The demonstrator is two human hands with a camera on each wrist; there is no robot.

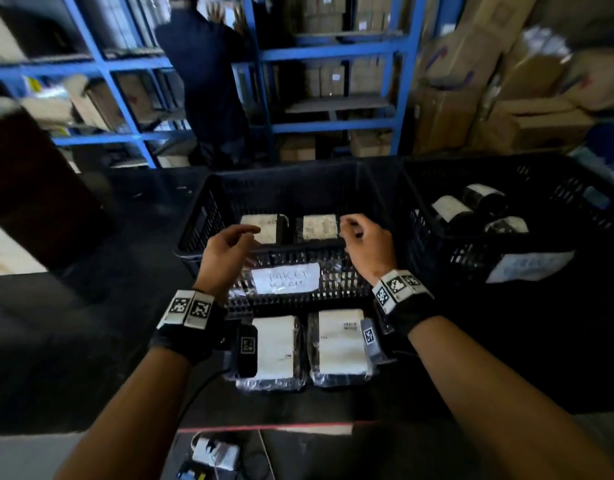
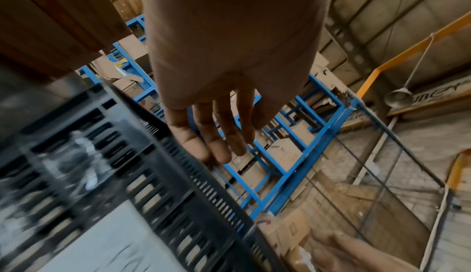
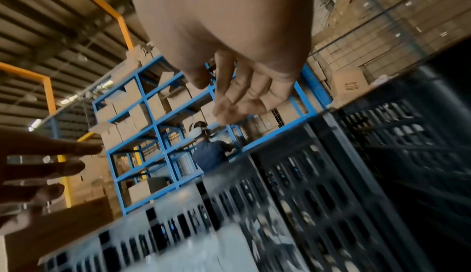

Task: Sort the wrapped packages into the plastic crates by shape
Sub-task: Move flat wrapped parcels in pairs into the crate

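Black middle crate [image 1: 194, 237] holds two flat packages [image 1: 317, 226]; two more [image 1: 274, 348] wait on bench beside it. Left hand [image 1: 226, 251] and right hand [image 1: 366, 247] hover over rim, loose, empty. Risk: slick wrap slipping from grip; flat package landing in right crate [image 1: 437, 244] with rolls [image 1: 451, 207].

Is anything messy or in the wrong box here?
Nothing stands out. The two flat packages lie side by side in the middle crate, and the round ones sit in the right crate. Two more flat packages wait on the table, not yet sorted. Both hands hold nothing.
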